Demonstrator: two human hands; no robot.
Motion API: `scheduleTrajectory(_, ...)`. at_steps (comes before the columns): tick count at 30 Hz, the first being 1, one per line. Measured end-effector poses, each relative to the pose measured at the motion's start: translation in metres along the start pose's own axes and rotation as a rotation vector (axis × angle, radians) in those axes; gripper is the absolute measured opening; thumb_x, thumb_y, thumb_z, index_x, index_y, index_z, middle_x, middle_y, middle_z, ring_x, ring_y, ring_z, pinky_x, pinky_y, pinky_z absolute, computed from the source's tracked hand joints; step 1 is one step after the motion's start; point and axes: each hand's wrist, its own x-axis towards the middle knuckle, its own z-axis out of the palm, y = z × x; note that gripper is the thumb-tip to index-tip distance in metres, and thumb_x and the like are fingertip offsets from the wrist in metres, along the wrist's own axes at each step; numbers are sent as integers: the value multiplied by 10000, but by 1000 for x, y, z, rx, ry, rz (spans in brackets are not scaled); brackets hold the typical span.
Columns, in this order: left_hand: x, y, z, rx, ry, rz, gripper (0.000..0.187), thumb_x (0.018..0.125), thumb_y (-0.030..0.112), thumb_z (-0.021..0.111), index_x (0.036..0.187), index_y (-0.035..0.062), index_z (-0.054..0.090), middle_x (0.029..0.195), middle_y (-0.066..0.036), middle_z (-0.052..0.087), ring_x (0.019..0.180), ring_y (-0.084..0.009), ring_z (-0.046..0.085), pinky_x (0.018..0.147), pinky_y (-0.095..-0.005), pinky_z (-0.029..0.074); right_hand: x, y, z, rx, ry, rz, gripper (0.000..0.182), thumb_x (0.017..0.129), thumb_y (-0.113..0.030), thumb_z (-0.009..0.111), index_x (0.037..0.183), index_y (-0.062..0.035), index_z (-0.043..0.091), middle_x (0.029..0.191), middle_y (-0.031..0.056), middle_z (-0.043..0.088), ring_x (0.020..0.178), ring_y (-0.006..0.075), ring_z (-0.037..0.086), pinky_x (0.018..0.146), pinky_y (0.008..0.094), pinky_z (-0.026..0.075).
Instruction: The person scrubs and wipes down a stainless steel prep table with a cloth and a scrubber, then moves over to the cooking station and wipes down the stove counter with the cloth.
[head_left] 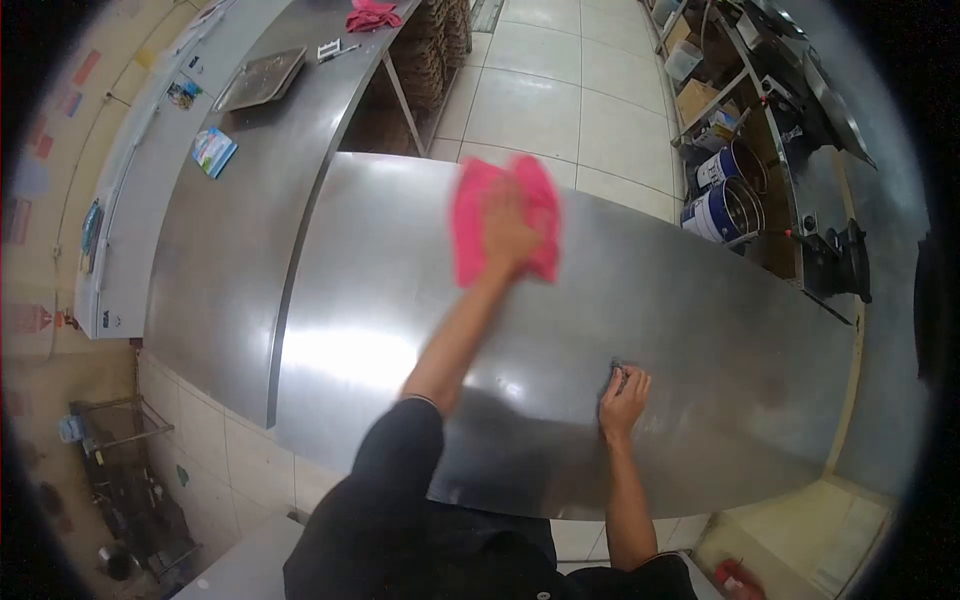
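Observation:
My left hand [508, 228] presses a bright pink cloth [466, 235] against the steel tabletop [560, 310] near its far edge. Motion blurs both the hand and the cloth, and the palm side is hidden. Closer to me, on the right part of the same tabletop, my right hand [623, 405] is closed, its fingers curled together. A small dark piece [617, 366] shows at its fingertips, too small to name.
A second steel counter [220, 260] adjoins on the left, bearing a metal tray [262, 80], a blue-and-white packet [214, 152] and another pink cloth [372, 15]. Blue-and-white buckets [705, 215] stand by a shelf on the right. Beyond the table is tiled floor [530, 100].

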Motion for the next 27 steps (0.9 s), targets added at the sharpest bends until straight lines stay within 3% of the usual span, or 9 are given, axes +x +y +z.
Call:
scheduleTrajectory(4,-80,148,22,-393,-306,373,787,913,446,591,1536,11,388,1624,-201,339,1539,-364,240,1280,-480,132,-3,5,-1,-35,-26,-38,162,983,-116,594,1010,43,579,1023,197,598,990,400,557,862,497,450)
scheduleTrajectory(8,-111,139,24,-598,-291,520,783,888,481,636,1510,43,453,1570,-182,431,1501,-353,325,1264,-485,186,3,-4,-6,-35,-27,-121,150,999,-108,572,1011,41,559,975,204,563,934,402,527,815,496,420)
scheduleTrajectory(10,-95,77,3,-641,-383,200,804,865,520,676,1508,82,475,1526,-173,493,1436,-362,423,1230,-498,267,1,3,-3,-63,-41,-137,151,1000,-108,571,1014,42,557,980,206,562,933,406,526,816,497,421)
scheduleTrajectory(12,-72,-13,-55,-387,-122,6,798,858,555,690,1484,95,509,1488,-178,533,1367,-372,496,1181,-509,338,-4,1,0,-83,-41,-133,152,1001,-108,569,1017,43,555,984,209,562,932,409,525,816,498,422)
scheduleTrajectory(15,-100,-158,-158,155,26,-190,830,943,624,570,1574,117,386,1618,-162,378,1522,-348,286,1262,-473,180,0,-7,-5,-47,-56,-100,154,1007,-112,562,1022,40,555,993,211,566,940,409,530,816,496,428)
scheduleTrajectory(19,-182,-268,-246,397,98,-647,811,1012,566,460,1556,-25,347,1633,-210,331,1534,-347,266,1277,-447,143,3,-8,2,-112,48,-106,166,1015,-142,559,1033,23,569,1007,201,580,960,398,541,818,486,441)
scheduleTrajectory(23,-197,-165,-164,440,61,-419,695,996,391,470,1523,-53,383,1587,-274,370,1523,-381,282,1273,-502,151,-5,-3,3,-146,15,-51,189,1011,-176,580,1056,8,583,1041,166,594,980,382,553,837,482,456)
scheduleTrajectory(24,-202,-115,-141,253,72,-292,671,980,369,487,1511,-34,415,1573,-262,400,1518,-390,292,1267,-528,160,-9,-3,2,-153,18,-56,189,1011,-176,580,1056,8,583,1041,166,594,980,382,553,837,482,456)
scheduleTrajectory(27,-226,46,-94,-343,-214,-55,727,982,385,501,1579,10,324,1634,-201,331,1537,-348,267,1277,-484,151,-2,-2,1,-109,1,-49,208,1034,-195,562,1047,12,580,1044,161,592,960,353,555,844,457,458)
